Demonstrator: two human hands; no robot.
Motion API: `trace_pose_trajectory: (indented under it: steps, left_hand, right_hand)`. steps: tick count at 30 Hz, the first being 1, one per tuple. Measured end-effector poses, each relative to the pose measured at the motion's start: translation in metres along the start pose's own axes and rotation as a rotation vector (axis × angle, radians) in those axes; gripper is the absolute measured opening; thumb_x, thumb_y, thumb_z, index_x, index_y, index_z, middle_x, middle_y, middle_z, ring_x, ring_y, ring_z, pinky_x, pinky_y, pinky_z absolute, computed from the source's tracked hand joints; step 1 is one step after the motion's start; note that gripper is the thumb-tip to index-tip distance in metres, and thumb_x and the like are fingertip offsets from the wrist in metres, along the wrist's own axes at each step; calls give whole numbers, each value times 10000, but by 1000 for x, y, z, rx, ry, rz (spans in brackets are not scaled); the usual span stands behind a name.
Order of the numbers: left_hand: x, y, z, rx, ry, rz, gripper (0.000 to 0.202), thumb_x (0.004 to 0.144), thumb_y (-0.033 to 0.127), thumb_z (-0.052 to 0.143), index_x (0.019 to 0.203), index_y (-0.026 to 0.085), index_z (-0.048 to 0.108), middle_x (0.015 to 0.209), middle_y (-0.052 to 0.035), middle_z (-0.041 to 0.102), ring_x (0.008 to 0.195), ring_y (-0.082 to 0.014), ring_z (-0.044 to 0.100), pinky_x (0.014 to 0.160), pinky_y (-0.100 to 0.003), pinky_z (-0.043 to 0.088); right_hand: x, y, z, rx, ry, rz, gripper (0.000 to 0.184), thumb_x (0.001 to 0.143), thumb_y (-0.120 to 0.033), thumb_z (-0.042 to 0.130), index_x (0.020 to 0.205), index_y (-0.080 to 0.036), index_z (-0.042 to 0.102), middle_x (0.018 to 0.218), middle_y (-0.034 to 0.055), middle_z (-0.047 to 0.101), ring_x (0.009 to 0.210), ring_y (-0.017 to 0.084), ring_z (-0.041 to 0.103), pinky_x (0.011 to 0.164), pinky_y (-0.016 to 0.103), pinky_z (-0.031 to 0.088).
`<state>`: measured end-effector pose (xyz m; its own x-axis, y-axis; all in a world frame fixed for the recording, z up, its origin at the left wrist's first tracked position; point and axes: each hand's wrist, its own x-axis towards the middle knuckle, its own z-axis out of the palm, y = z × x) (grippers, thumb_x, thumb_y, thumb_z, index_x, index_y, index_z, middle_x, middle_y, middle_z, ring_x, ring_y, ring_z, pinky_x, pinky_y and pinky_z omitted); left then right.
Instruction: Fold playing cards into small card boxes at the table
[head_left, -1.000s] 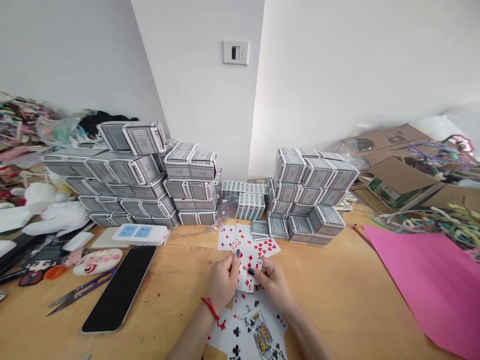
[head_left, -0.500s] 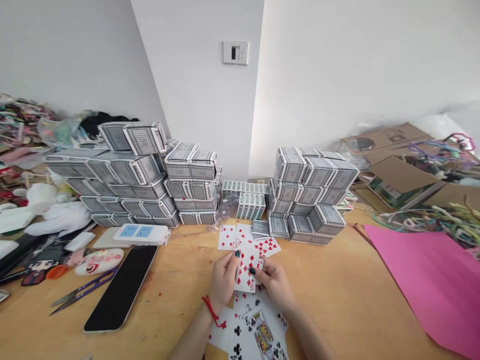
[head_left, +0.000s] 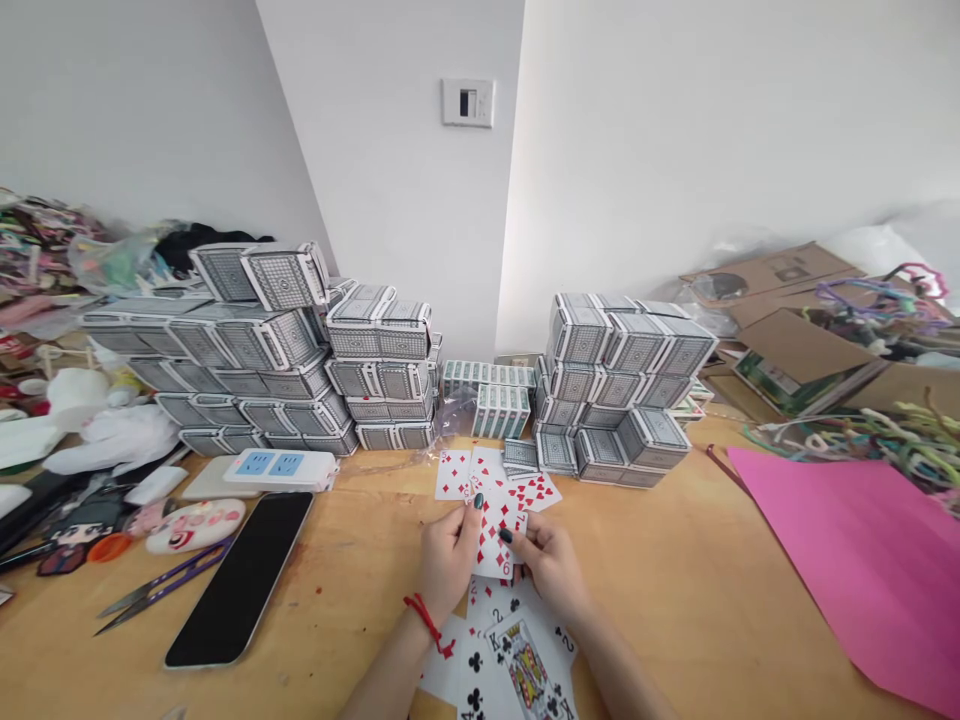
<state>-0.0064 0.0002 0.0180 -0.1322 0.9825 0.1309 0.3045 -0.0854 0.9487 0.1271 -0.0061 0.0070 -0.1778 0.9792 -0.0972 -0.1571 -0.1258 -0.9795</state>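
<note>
Both hands hold a small bunch of red diamond playing cards (head_left: 495, 535) low over the wooden table (head_left: 360, 580). My left hand (head_left: 444, 565), with a red string at the wrist, grips the left edge, thumb on the card face. My right hand (head_left: 551, 565) pinches the right edge. Just beyond lie face-up red cards (head_left: 491, 480). Beneath my wrists is a spread of face-up black cards (head_left: 502, 655), a king among them.
Stacks of boxed card decks stand at the back left (head_left: 262, 350) and back right (head_left: 615, 385). A phone (head_left: 240, 575), scissors (head_left: 161, 585) and a power strip (head_left: 281, 468) lie to the left. Pink paper (head_left: 862, 560) and open cardboard boxes (head_left: 795, 340) fill the right.
The held cards have been squared together slightly and shifted a little nearer the red cards on the table. Both hands stay closed on them.
</note>
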Motion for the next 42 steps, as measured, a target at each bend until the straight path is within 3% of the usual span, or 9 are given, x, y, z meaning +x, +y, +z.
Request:
trace_pose_trajectory:
  steps: [2,6,11,19,25,30,36,42]
  left_hand:
    - [-2,1,0,-108,-48,-33,381,798,417,412,502,193,327,464,57,315,449,-85,299,442,-217,249]
    - [-4,2,-1,-287,-280,-89,321,823,403,395,592,181,409,490,42,417,454,-91,367,447,-210,293]
    - [-1,1,-6,-300,-424,-110,310,832,379,385,610,171,444,485,26,480,445,-94,413,452,-212,316]
    - [2,-5,-7,-48,-362,-36,338,807,392,411,539,191,369,371,73,368,342,-70,315,377,-206,230]
    - [3,-4,-9,-206,-439,-100,353,794,401,426,524,176,405,416,44,428,397,-88,387,418,-208,294]
    - [9,0,-14,-336,-366,-83,257,756,345,491,582,156,470,523,46,393,489,-82,347,460,-203,285]
    - [16,-4,-17,-280,-377,-80,309,723,335,504,487,165,400,496,51,351,479,-80,313,462,-214,263]
    - [16,-11,-15,-193,-398,-45,322,744,335,479,488,171,375,505,48,332,493,-88,316,476,-216,268]
  right_hand:
    - [1,-2,0,47,51,-3,370,644,-527,617,638,-179,491,482,-46,495,372,86,428,354,204,348]
    - [2,-10,-1,106,127,-11,340,635,-487,646,653,-169,526,475,-44,503,359,76,402,346,201,347]
    - [1,-12,-4,122,108,-9,333,635,-473,653,673,-161,543,496,-31,528,374,82,426,350,198,364]
    - [3,-7,-5,100,118,-13,325,630,-470,654,640,-165,543,496,-38,511,368,72,403,347,191,360]
    - [1,-11,-6,95,80,0,329,649,-471,640,596,-166,527,479,-42,502,374,74,414,368,191,345]
    - [1,-9,-5,78,42,6,329,645,-474,641,602,-161,547,473,-36,520,357,74,418,362,194,330]
    - [2,-3,-8,-10,26,21,353,663,-491,619,587,-156,537,454,-26,520,355,83,423,361,199,307]
    - [1,-3,-6,33,84,-39,318,685,-460,615,624,-156,545,546,-11,555,468,103,465,452,209,369]
